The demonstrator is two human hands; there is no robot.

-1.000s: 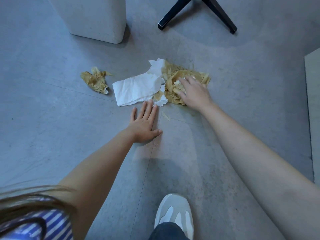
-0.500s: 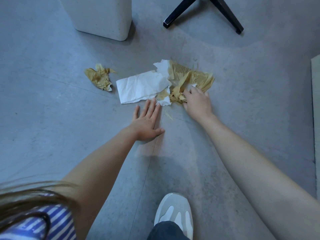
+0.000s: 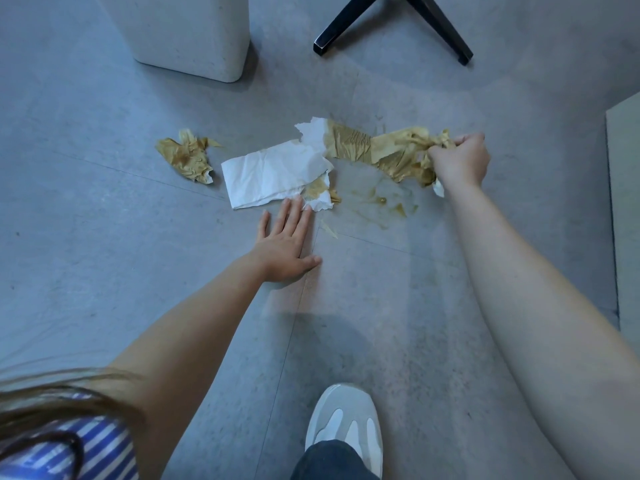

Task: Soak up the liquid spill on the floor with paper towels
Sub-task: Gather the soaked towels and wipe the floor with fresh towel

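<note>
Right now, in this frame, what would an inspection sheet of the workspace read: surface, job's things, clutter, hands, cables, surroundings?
Surface: grey floor; a yellowish spill smear lies between the hands.
Job's things: soaked towel stretched from the right hand to the mostly dry white towel; crumpled soaked wad lies apart, leftward.
Clutter: torn scrap near the left hand.
Hands: left hand flat on the floor, fingertips touching the white towel; right hand grips the soaked towel's end.
Cables: nothing seen.
Surroundings: pale container, black furniture legs, shoe.

white bin [image 3: 194, 32] — top left; black chair legs [image 3: 346, 24]; grey shoe [image 3: 346, 420]
</note>
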